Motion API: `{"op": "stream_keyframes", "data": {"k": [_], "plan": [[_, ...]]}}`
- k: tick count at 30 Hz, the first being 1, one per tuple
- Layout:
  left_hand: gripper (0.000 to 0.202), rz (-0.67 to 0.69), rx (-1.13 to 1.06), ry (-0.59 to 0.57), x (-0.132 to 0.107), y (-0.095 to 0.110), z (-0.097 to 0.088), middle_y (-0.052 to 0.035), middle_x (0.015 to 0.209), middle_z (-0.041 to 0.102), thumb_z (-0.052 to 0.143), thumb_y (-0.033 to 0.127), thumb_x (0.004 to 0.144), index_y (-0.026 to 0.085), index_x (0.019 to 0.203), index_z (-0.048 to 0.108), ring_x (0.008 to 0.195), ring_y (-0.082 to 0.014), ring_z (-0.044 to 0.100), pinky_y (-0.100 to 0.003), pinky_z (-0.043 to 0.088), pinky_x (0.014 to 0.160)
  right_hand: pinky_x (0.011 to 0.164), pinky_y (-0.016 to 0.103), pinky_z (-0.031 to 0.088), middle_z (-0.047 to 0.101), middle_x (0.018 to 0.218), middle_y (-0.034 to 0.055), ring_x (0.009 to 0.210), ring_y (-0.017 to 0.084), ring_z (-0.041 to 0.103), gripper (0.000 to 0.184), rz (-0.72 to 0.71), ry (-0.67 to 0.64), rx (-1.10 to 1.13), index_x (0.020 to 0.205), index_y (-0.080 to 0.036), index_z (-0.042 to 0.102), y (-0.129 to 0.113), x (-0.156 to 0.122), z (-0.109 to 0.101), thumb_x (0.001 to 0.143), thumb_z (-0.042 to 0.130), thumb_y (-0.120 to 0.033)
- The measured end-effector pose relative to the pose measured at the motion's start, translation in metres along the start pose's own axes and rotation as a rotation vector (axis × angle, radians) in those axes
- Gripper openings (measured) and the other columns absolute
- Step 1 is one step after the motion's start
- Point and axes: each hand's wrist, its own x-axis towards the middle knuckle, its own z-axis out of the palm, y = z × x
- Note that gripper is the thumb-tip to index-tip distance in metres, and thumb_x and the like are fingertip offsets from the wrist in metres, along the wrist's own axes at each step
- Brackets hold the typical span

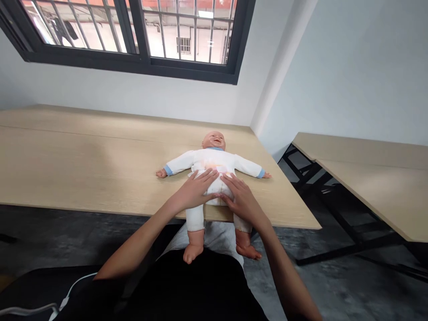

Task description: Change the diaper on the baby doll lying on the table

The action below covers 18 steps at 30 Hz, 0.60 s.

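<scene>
A baby doll (214, 157) lies on its back on the wooden table, head toward the window and arms spread wide. It wears a white outfit with blue cuffs and collar; its bare feet hang past the table's front edge. My left hand (195, 189) rests flat on the left side of the doll's belly, fingers stretched out. On the other side, my right hand (242, 198) lies on the doll's lower belly and hip, its fingers extended too. The two thumbs nearly meet over the white pants. Neither hand is wrapped round anything.
The light wooden table (83, 165) stretches left along the wall below a barred window (187, 40). A second table (374, 178) with black folding legs stands at the right, across a gap. A white cable (72, 287) lies on a dark seat at lower left.
</scene>
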Motion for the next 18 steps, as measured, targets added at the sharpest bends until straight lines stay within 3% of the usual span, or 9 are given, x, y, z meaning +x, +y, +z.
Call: {"op": "stream_keyframes", "data": {"k": [3, 5, 7, 12, 18], "plan": [[0.056, -0.030, -0.057, 0.142, -0.011, -0.001, 0.000, -0.0115, 0.157, 0.038, 0.061, 0.040, 0.095, 0.020, 0.144, 0.044, 0.151, -0.0272, 0.026, -0.054, 0.021, 0.122, 0.110, 0.049, 0.040, 0.052, 0.141, 0.0121, 0.132, 0.030, 0.048, 0.042, 0.062, 0.111, 0.014, 0.135, -0.018, 0.052, -0.003, -0.010, -0.006, 0.098, 0.055, -0.038], [0.039, -0.101, -0.077, 0.285, -0.020, 0.000, 0.003, -0.0131, 0.145, 0.052, 0.071, 0.034, 0.088, 0.018, 0.121, 0.059, 0.144, -0.0301, 0.037, -0.053, 0.029, 0.118, 0.103, 0.048, 0.045, 0.060, 0.125, 0.0134, 0.120, 0.030, 0.055, 0.026, 0.156, 0.212, -0.001, 0.115, -0.017, 0.061, -0.008, -0.019, -0.011, 0.095, 0.060, -0.035], [0.025, -0.165, -0.096, 0.371, -0.025, 0.004, 0.007, -0.0128, 0.131, 0.061, 0.078, 0.030, 0.081, 0.017, 0.098, 0.064, 0.135, -0.0324, 0.046, -0.052, 0.037, 0.112, 0.099, 0.049, 0.046, 0.061, 0.117, 0.0135, 0.114, 0.032, 0.057, 0.019, 0.230, 0.254, -0.060, 0.100, -0.017, 0.062, -0.014, -0.026, -0.014, 0.091, 0.067, -0.032], [0.016, -0.220, -0.151, 0.350, -0.022, 0.015, 0.020, -0.0119, 0.133, 0.059, 0.080, 0.015, 0.075, 0.016, 0.076, 0.064, 0.135, -0.0369, 0.043, -0.055, 0.037, 0.111, 0.098, 0.048, 0.045, 0.061, 0.122, 0.0132, 0.113, 0.033, 0.055, 0.014, 0.266, 0.212, -0.132, 0.089, -0.016, 0.061, -0.024, -0.028, -0.012, 0.084, 0.074, -0.019], [0.015, -0.129, -0.494, 0.445, -0.019, -0.003, 0.026, -0.0095, 0.120, 0.063, 0.077, 0.015, 0.078, 0.017, 0.069, 0.065, 0.120, -0.0276, 0.055, -0.047, 0.040, 0.109, 0.096, 0.047, 0.045, 0.063, 0.120, 0.0078, 0.109, 0.030, 0.058, 0.007, 0.288, 0.237, 0.007, 0.084, -0.019, 0.063, -0.013, -0.024, -0.012, 0.087, 0.070, -0.018]]}}
